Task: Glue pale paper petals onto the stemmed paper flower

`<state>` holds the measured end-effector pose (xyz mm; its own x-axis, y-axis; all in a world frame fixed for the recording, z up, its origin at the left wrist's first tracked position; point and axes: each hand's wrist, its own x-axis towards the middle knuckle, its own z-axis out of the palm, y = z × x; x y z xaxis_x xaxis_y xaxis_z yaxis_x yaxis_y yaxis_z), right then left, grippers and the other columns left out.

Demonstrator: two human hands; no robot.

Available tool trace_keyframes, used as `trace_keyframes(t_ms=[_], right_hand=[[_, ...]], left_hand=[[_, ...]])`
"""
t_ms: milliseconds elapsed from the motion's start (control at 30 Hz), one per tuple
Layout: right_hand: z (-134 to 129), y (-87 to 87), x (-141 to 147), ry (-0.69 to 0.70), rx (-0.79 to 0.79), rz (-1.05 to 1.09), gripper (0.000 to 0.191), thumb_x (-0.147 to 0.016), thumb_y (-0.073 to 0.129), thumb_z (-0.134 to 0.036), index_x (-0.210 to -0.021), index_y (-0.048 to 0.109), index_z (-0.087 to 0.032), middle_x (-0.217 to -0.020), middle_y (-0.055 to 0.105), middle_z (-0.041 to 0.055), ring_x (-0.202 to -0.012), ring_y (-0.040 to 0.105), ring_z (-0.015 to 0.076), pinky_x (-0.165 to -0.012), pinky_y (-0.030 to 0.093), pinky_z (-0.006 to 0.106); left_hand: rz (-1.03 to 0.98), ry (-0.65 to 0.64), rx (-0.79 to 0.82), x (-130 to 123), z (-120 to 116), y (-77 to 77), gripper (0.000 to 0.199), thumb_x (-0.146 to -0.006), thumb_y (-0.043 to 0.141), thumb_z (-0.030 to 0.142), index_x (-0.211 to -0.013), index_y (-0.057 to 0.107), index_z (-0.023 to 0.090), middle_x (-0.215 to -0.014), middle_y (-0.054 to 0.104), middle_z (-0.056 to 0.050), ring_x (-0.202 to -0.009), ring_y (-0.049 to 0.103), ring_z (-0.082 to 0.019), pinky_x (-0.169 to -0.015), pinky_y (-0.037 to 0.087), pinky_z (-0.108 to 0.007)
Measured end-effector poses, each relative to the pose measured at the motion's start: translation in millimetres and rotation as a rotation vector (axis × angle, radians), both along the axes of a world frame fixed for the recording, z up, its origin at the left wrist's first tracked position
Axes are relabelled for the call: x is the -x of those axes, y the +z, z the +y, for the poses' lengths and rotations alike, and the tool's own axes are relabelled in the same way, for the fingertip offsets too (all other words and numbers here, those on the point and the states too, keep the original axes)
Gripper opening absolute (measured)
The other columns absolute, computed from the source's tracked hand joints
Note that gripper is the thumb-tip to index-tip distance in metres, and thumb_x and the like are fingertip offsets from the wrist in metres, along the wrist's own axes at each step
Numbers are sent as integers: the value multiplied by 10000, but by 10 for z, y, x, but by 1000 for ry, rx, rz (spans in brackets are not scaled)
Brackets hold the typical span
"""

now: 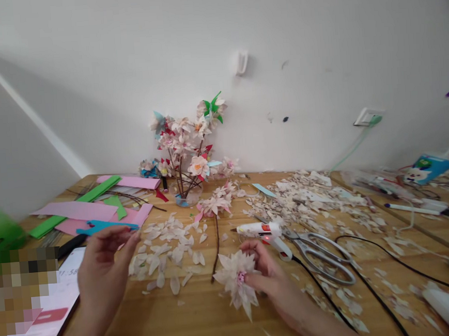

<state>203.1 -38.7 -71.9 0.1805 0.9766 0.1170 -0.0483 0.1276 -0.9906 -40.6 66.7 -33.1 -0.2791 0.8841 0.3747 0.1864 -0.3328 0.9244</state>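
Observation:
In my right hand (269, 273) is a white artificial flower (232, 268) with pointed petals and a pink centre, gripped between thumb and fingers above the table's front part. My left hand (108, 265) hovers at the left, its thumb and fingertips pinched together; whatever they hold, if anything, is too small to make out. Just behind those fingertips lies a blue paper strip (97, 227). Loose pale petals (168, 245) are scattered between my hands. Another pinkish flower on a brown stem (217, 236) lies right behind the held flower.
A white glue gun (260, 231) and metal scissors (325, 258) lie right of centre, with black cords (375, 309) trailing forward. At the back stands a bunch of flowers (183, 140) in a clear cup. Pink and green paper (76, 210) and a phone (57, 310) occupy the left.

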Motion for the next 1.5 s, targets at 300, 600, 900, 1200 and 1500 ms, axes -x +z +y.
trace_keyframes(t_ms=[300, 600, 900, 1200, 1500], right_hand=[[60, -249, -36, 101, 28, 55, 337, -649, 526, -119, -961, 513, -247, -688, 624, -48, -529, 582, 128, -464, 444, 206], [-5, 102, -93, 297, 242, -63, 394, -676, 618, -259, -1020, 427, -240, -763, 573, -27, -745, 587, 186, -651, 434, 280], [-48, 226, -108, 346, 224, -372, 524, -724, 602, -317, -1175, 353, -218, -939, 590, 56, -849, 567, 229, -725, 419, 338], [18, 57, -86, 288, 255, -29, 530, -526, 495, -129, -1041, 438, -241, -890, 575, 7, -785, 555, 186, -643, 392, 278], [36, 62, -40, 337, 194, 316, 507, -519, 503, -129, -1018, 459, -209, -871, 660, 51, -809, 607, 231, -658, 422, 315]], left_hand=[[69, -23, 381, -38, -59, 91, 308, -495, 787, 368, -762, 720, 231, -690, 731, 12, -758, 669, -202, -677, 540, -268], [71, -259, 517, -35, -30, 26, 310, -552, 767, 353, -828, 711, 225, -863, 752, -19, -942, 657, -224, -834, 498, -276], [1, -450, 511, -19, -5, -130, 442, -567, 749, 429, -942, 670, 209, -834, 747, -25, -900, 662, -206, -836, 468, -281], [-20, -465, 420, -26, 11, -212, 320, -592, 722, 456, -777, 666, 201, -686, 708, 17, -687, 648, -141, -641, 477, -209], [-201, -488, 717, -62, -22, -163, 406, -486, 824, 311, -852, 692, 195, -762, 755, -20, -761, 701, -169, -705, 525, -209]])
